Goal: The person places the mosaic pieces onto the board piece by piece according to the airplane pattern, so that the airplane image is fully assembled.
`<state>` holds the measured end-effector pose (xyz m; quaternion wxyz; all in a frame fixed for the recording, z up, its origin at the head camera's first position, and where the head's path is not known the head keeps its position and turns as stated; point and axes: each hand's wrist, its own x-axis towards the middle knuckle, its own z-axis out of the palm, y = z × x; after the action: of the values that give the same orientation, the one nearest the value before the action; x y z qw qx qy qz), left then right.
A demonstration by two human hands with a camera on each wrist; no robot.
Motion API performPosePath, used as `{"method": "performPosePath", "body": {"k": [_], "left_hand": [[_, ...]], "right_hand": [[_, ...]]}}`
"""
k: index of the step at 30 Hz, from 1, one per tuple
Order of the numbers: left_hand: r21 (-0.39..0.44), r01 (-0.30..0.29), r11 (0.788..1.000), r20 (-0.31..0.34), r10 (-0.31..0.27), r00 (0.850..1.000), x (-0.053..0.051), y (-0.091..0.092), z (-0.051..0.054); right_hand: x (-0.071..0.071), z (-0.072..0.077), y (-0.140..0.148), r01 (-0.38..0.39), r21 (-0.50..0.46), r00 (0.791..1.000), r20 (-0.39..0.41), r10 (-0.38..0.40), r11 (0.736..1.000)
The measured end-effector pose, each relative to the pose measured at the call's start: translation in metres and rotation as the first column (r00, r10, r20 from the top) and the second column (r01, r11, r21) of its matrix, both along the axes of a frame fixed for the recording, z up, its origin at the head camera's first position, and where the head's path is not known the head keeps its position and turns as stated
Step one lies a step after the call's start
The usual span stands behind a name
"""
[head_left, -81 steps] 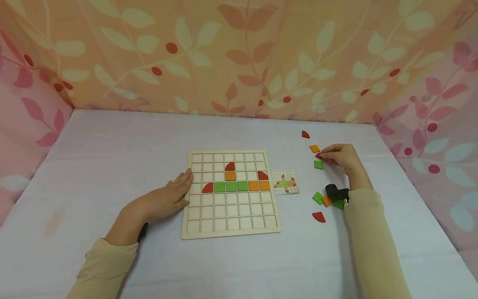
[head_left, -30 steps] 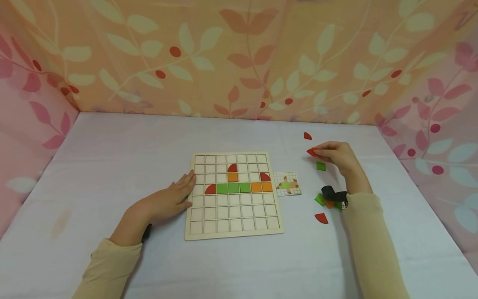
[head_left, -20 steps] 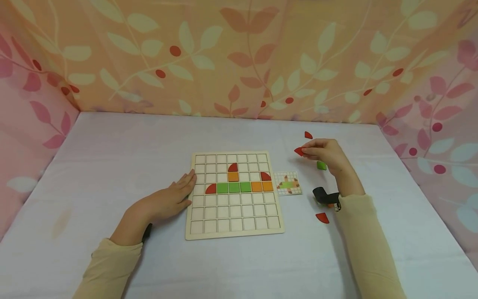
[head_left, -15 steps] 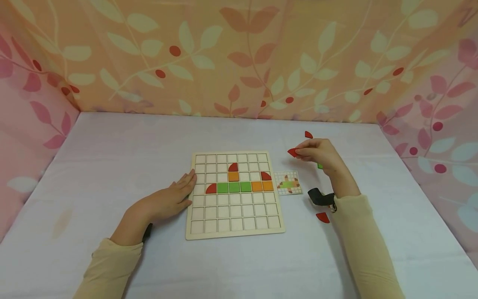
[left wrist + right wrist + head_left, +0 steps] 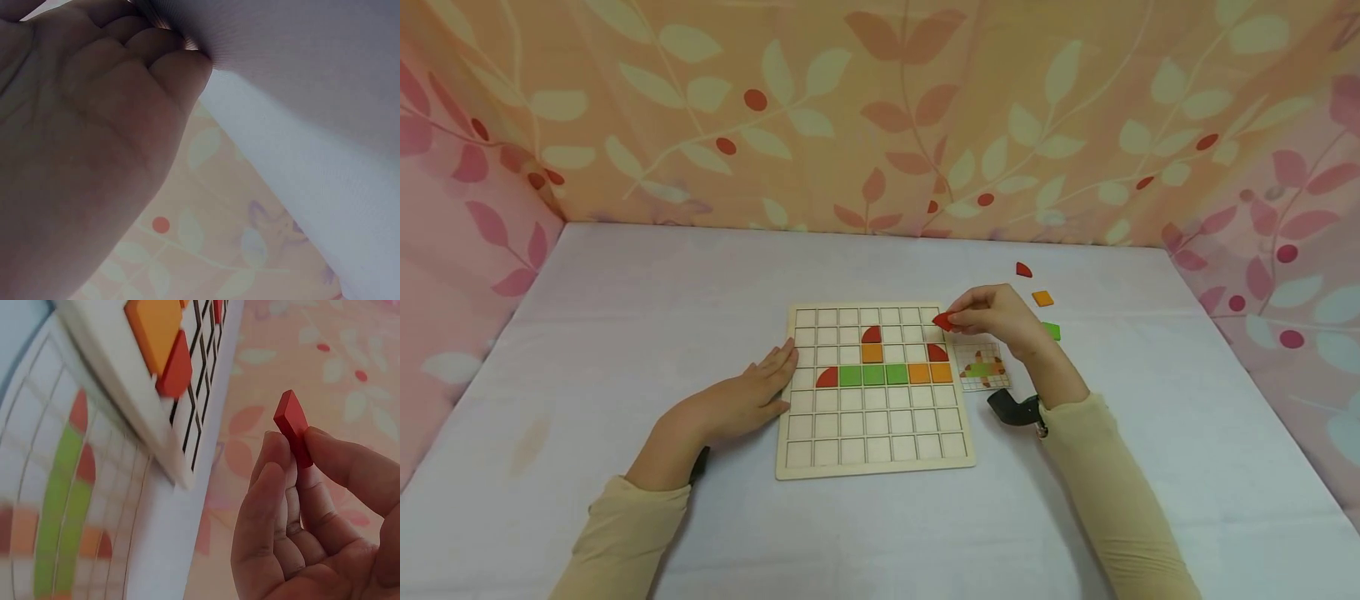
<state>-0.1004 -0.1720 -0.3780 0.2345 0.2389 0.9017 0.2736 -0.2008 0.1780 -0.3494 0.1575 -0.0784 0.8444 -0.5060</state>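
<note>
My right hand (image 5: 1000,321) pinches a red quarter-circle tile (image 5: 943,321) between thumb and fingers, over the upper right corner of a wooden grid board (image 5: 876,425). The right wrist view shows this red tile (image 5: 291,425) held clear of the board. My left hand (image 5: 741,404) lies with straight fingers against the board's left edge; in the left wrist view its palm (image 5: 94,137) fills the upper left. In the board sit a row of green tiles (image 5: 873,375) and orange tiles (image 5: 929,372), a single orange tile (image 5: 872,353) above them, and three red quarter-circles (image 5: 827,377).
A small pattern card (image 5: 985,367) lies against the board's right side, partly under my right hand. Beyond that hand lie a loose red quarter-circle (image 5: 1024,270), an orange tile (image 5: 1042,298) and a green tile (image 5: 1051,332). A floral curtain (image 5: 880,117) closes off the back.
My right hand has picked up a red quarter-circle from among the loose pieces and carried it left to the board's upper right corner. My left hand stays at the board's edge.
</note>
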Motion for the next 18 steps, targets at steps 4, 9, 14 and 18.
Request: {"method": "performPosePath", "body": {"k": [4, 9, 14, 18], "left_hand": [[0.002, 0.001, 1.0, 0.004, -0.001, 1.0, 0.0, 0.0, 0.0], [0.001, 0.001, 1.0, 0.001, -0.001, 1.0, 0.0, 0.0, 0.0], [0.0, -0.006, 1.0, 0.007, 0.006, 1.0, 0.001, 0.001, 0.002], [-0.004, -0.009, 1.0, 0.01, 0.009, 1.0, 0.001, 0.001, 0.002]], "right_hand": [[0.004, -0.001, -0.015, -0.037, -0.007, 0.999, 0.015, 0.037, 0.999], [0.009, -0.001, -0.032, -0.077, -0.045, 0.996, 0.048, 0.079, 0.996], [0.014, -0.001, -0.049, -0.122, -0.05, 0.99, 0.062, 0.125, 0.991], [0.019, -0.002, -0.062, -0.168, -0.061, 0.983, 0.065, 0.172, 0.984]]}}
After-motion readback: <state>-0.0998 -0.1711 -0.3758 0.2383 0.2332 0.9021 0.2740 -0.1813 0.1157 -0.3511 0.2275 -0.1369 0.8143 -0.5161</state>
